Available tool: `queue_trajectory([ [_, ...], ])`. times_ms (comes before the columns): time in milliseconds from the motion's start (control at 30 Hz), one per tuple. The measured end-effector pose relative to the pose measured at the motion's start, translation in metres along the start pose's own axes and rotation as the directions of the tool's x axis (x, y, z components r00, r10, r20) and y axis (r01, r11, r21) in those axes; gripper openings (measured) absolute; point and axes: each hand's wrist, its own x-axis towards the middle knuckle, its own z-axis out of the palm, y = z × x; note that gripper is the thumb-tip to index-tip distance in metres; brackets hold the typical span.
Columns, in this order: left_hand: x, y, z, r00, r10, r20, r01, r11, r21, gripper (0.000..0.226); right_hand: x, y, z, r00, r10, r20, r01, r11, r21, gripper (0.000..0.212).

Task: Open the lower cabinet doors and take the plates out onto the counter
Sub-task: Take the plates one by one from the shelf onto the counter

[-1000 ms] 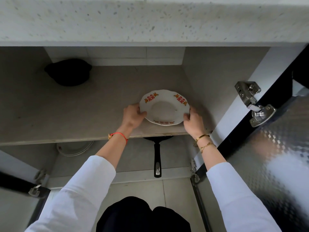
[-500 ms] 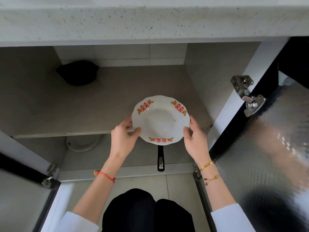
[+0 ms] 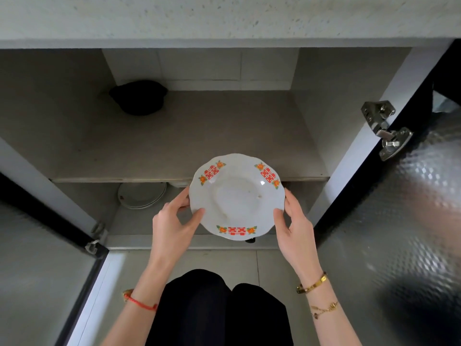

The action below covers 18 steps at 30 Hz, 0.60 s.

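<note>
Counter point(image 3: 224, 18) edge overhangs right above, so she'd best pull out before lifting. Cabinet doors point(image 3: 399, 233) open. Plate point(image 3: 237, 196) held level, clear of shelf. Left hand point(image 3: 172, 226), right hand point(image 3: 294, 228) pinch opposite rims, thumbs on top. More plates point(image 3: 142, 196) on lower level.

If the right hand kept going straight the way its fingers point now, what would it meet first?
The right hand grips the plate by its right rim, fingers pointing up and forward into the cabinet. Going straight on, it would probably meet the front edge of the shelf first, though depth is hard to judge from this view.
</note>
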Motion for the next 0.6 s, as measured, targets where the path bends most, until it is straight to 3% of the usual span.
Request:
queue_trajectory([
  [267, 0.004, 0.006, -0.013, 1.0, -0.021, -0.006, 0.021, 1.0, 0.007, 0.054, 0.002, -0.018, 0.003, 0.999, 0.037, 0.012, -0.037, 0.999, -0.004, 0.054],
  [600, -0.029, 0.114, -0.077, 0.972, -0.237, 0.01, 0.237, 0.969, -0.066, 0.044, -0.042, -0.134, -0.057, 0.978, 0.194, 0.082, -0.196, 0.98, 0.027, 0.052],
])
